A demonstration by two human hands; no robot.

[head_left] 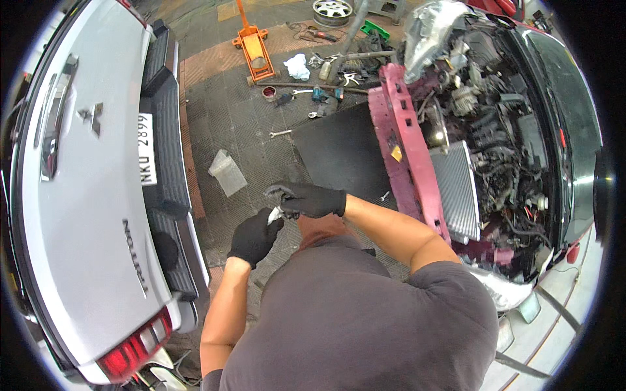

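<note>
My left hand [253, 236], in a black glove, is closed on a small pale object [276, 213] in front of my body. My right hand [306, 201], also black-gloved, is closed around the upper end of the same object, its fingertips curled over it; what exactly the object is I cannot make out. Below and around the hands are the dark mat flooring [261, 169] and my own legs. A folded translucent sheet [227, 172] lies on the floor beyond my left hand, and a flat black board [336, 146] lies beyond my right.
A silver vehicle's rear [85, 189] runs along the left. An opened car front with pink bumper beam [407, 169], radiator [455, 189] and engine [489, 130] fills the right. Farther off are an orange jack [254, 52], scattered tools [319, 93], a white cloth [297, 67] and a wheel [331, 13].
</note>
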